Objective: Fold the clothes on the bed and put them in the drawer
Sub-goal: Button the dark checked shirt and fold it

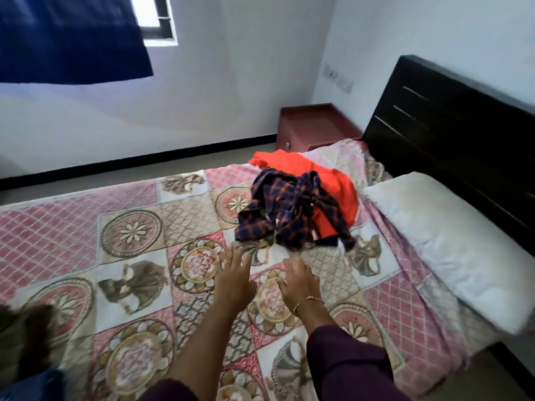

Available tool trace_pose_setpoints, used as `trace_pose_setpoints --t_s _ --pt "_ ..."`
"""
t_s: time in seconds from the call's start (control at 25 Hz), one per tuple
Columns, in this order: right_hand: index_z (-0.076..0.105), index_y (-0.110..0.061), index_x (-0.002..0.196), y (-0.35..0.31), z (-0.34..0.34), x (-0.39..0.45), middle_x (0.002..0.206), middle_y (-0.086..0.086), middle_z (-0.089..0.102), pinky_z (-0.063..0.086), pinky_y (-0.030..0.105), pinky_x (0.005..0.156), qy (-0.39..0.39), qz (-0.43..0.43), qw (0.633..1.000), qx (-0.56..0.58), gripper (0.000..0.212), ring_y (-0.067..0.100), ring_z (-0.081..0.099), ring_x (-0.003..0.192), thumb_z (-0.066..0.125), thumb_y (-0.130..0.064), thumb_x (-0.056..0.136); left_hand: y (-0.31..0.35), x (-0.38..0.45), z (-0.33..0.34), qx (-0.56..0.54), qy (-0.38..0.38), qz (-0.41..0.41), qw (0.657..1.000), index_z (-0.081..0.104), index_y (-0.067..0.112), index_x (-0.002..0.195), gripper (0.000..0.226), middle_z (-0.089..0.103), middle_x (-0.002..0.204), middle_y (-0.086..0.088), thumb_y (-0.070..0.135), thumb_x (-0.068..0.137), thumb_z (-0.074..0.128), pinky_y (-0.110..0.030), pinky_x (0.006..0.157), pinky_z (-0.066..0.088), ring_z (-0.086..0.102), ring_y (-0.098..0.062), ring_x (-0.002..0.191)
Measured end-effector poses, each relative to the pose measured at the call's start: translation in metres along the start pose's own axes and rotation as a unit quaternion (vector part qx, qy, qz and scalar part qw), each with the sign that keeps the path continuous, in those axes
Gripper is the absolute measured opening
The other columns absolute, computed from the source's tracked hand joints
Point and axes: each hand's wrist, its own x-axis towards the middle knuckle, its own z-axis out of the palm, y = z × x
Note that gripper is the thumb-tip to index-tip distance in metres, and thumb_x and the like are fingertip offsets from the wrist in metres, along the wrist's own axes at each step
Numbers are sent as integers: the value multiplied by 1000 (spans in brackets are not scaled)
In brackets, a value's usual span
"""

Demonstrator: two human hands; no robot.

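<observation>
Orange cloth (341, 180) lay crumpled near the headboard (451, 117), and the checked shirt (289, 215) sat tangled on top of it, both on the patterned bedspread (130, 235) just beside the pillow (451, 238). You had both hands stretched toward that heap: your left hand (234, 279) had its fingers straight and spread, tips just short of the shirt's hem, and your right hand (301, 285) was likewise released and flat, holding nothing. Neither grip had closed on any fabric.

The risk, as I judged it, lay in the tangle. A sleeve of the checked shirt seemed wound over the orange piece, so a pull on the nearest edge would likely have dragged both garments together and bunched the bedspread under them. You would then have been folding on rucked cloth, and the creases would have set crooked. The pile also sat close to the far edge of the bed; a sharp tug sideways could have slid the orange piece to the floor. The red bedside cabinet (312, 125), where the drawer probably was, stood well apart from you, beyond the bed.
</observation>
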Motion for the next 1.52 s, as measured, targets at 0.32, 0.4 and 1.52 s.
trace_pose_setpoints --t_s 0.32,0.4,1.52 --pt "52 -7 117 73 -23 81 138 9 33 44 33 89 -20 42 996 70 28 26 49 115 45 -21 94 61 98 24 -123 -25 13 992 43 10 135 49 46 135 -8 25 90 54 -31 97 37 44 -26 124" --pt "54 -6 117 82 -22 112 133 8 37 44 32 86 -37 44 993 104 27 27 53 109 46 -20 95 70 126 34 -129 -43 -1 991 44 11 133 45 49 129 -7 25 91 53 -31 91 40 48 -24 118" --pt "58 -8 68 147 -172 170 43 -2 59 42 13 36 -66 113 493 860 38 8 55 35 34 -13 97 208 174 -21 -771 -18 -355 529 57 9 91 50 59 87 -11 54 96 36 -38 69 49 57 -25 79"
